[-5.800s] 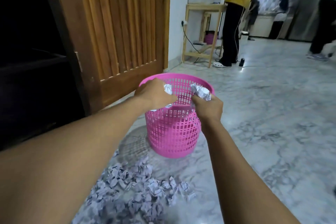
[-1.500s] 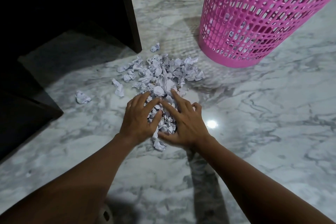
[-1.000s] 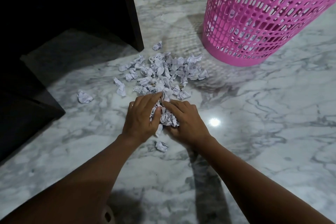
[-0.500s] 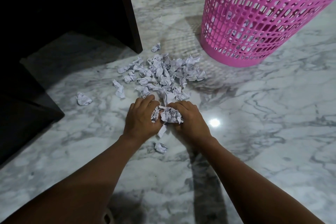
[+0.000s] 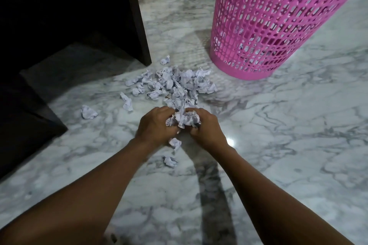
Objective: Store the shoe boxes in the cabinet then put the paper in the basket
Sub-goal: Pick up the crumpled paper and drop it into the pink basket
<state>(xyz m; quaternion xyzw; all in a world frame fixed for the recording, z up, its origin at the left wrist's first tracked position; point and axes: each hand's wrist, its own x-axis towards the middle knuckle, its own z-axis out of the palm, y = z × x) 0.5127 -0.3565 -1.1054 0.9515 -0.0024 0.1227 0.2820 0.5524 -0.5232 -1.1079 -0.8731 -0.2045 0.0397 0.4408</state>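
Dark wooden cabinet stands at left on the grey-veined marble floor. Left hand and right hand close together around 1 bunch of crumpled white paper scraps; the loose paper pile lies beyond, near the pink perforated plastic basket at right.

1. Basket: bright pink, with a lattice of small cut-out holes;
2. Paper scraps: white with dark print marks;
3. Floor: white marble, grey veins;
4. Cabinet: dark brown.
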